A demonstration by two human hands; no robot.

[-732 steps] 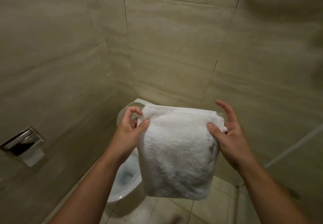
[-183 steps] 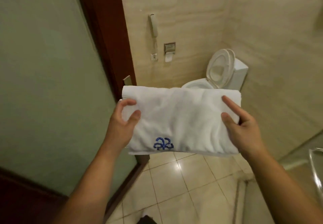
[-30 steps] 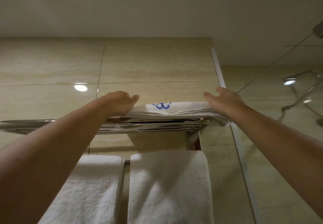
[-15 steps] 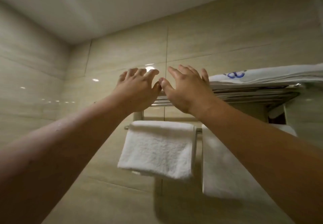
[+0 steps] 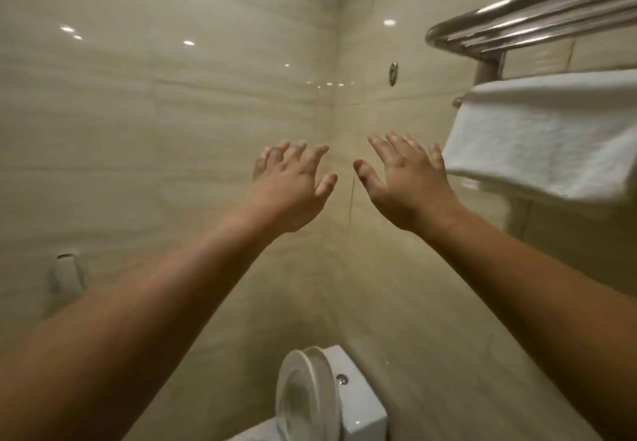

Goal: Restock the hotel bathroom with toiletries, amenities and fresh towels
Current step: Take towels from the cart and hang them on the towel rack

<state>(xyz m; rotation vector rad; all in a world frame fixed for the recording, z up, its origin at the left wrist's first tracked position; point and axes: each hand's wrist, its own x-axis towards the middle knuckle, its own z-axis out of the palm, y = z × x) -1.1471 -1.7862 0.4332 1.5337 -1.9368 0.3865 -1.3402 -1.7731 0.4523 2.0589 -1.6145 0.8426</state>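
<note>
so far: one towel hung, both hands free

hung at the right edge of view: a white towel (image 5: 551, 137), folded over a bar just under the chrome rack (image 5: 517, 23), cut off by the frame on its far side. judged as placed and needing no more handling. just beside its lower left corner, touching or not impossible to tell: the right hand (image 5: 410, 185), fingers spread and straight, gripping nothing. next to that, farther from the towel: the left hand (image 5: 289, 192), likewise splayed and holding nothing. no toiletries or amenities anywhere in view, so cannot tell whether set out; probably left to do, or done somewhere out of sight. further out, a small metal fitting (image 5: 393, 73) on the tiled wall (image 5: 172, 113) near the corner, and low down the toilet (image 5: 344, 402) with its lid raised.
</note>
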